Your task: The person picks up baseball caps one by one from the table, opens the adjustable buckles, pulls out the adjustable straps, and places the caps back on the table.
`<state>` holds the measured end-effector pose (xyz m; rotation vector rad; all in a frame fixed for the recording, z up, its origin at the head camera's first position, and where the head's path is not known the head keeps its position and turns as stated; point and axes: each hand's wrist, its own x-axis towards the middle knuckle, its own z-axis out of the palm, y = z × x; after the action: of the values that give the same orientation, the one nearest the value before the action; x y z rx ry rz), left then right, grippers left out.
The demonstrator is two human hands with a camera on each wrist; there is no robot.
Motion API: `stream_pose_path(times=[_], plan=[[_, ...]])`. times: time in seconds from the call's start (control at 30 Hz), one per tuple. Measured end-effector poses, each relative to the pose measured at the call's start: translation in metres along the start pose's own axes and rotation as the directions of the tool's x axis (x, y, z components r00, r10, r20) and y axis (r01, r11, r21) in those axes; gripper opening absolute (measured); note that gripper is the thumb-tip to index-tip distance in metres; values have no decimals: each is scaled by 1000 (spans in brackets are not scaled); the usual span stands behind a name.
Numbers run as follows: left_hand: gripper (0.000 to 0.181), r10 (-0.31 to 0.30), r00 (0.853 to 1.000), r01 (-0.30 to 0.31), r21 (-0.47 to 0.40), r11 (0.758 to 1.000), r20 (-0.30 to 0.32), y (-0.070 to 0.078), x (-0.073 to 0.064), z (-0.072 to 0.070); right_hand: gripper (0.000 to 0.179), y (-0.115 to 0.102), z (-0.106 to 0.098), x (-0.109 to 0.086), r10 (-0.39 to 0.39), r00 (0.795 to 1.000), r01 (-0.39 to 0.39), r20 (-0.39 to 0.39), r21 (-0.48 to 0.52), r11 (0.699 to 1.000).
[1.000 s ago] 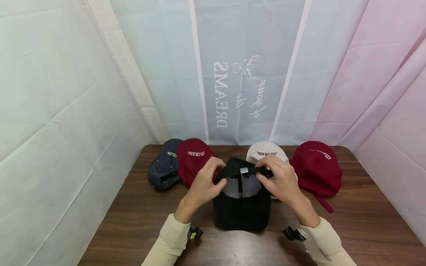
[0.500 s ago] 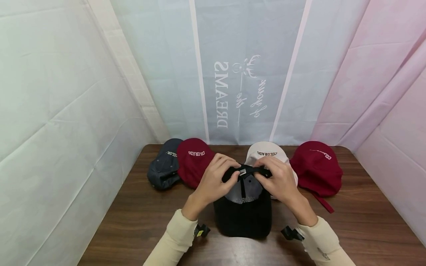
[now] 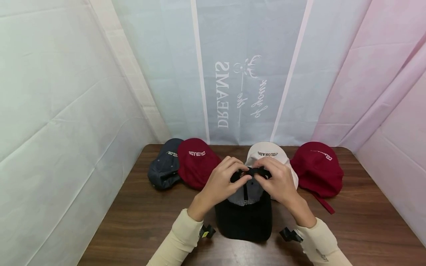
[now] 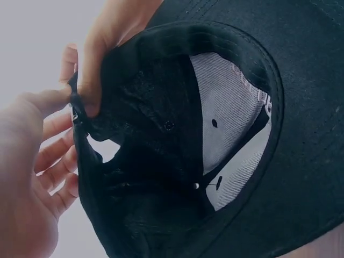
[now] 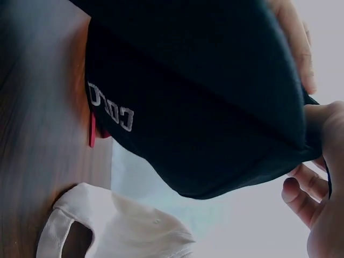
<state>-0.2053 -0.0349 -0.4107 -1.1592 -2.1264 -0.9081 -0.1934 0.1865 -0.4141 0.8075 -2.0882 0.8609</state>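
A black cap (image 3: 244, 223) is held up over the table, its visor toward me and its hollow inside showing. My left hand (image 3: 223, 181) pinches the back strap (image 3: 255, 171) near its middle, the fingertips covering the buckle. Close by on the right, my right hand (image 3: 277, 179) pinches the same strap between thumb and fingers. In the left wrist view the cap's dark lining (image 4: 145, 140) and pale front panels (image 4: 223, 110) show, with both hands at the strap. The right wrist view shows white lettering (image 5: 111, 107) on the cap's front.
Along the back of the wooden table (image 3: 133, 225) lie a dark blue-grey cap (image 3: 164, 166), a dark red cap (image 3: 196, 162), a white cap (image 3: 266, 149) and another dark red cap (image 3: 316, 168) with a loose strap. Cloth walls (image 3: 66, 111) stand behind and at the sides.
My left hand has moved right along the strap toward my right hand, and its fingers now hide the metal buckle. The cap's visor has dropped slightly toward me. My right hand has barely moved.
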Motion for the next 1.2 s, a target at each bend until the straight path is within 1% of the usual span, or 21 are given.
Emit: stream_pose_path(times=[0.17,0.4,0.5,0.67,0.83,0.9,0.97,1.03,1.1,1.2], plan=[[21,-8,1000,8,1,1000,16,0,0,1,26,-1,1,-1,-9,1000,9,0,20,1000],[8,-34,999,34,-44,998,16,1,-1,3,27,-1,1,-1,-20,1000,21,-10,46,999],[6,-42,999,42,-71,997,-2,2,-1,3,25,-1,1,-2,-9,1000,10,-22,55,998],[5,-64,997,58,-99,993,-51,4,0,2,22,-2,2,-2,21,999,-17,-33,92,996],[5,-102,992,92,-127,988,-72,6,0,3,28,0,2,-3,45,999,-41,-17,181,983],[6,-110,991,100,-134,986,-74,7,-1,4,31,2,3,-4,40,999,-37,-13,202,979],[7,-109,991,99,-130,987,-75,6,0,4,33,4,4,-4,25,1000,-22,-13,194,981],[8,-103,992,93,-123,988,-75,6,0,5,32,4,4,-4,1,1000,2,-16,162,987],[8,-94,993,85,-112,990,-73,6,0,5,32,3,5,-4,-35,999,37,-22,101,994],[7,-86,994,79,-98,992,-69,6,0,6,30,0,6,-4,-81,997,81,-17,16,997]])
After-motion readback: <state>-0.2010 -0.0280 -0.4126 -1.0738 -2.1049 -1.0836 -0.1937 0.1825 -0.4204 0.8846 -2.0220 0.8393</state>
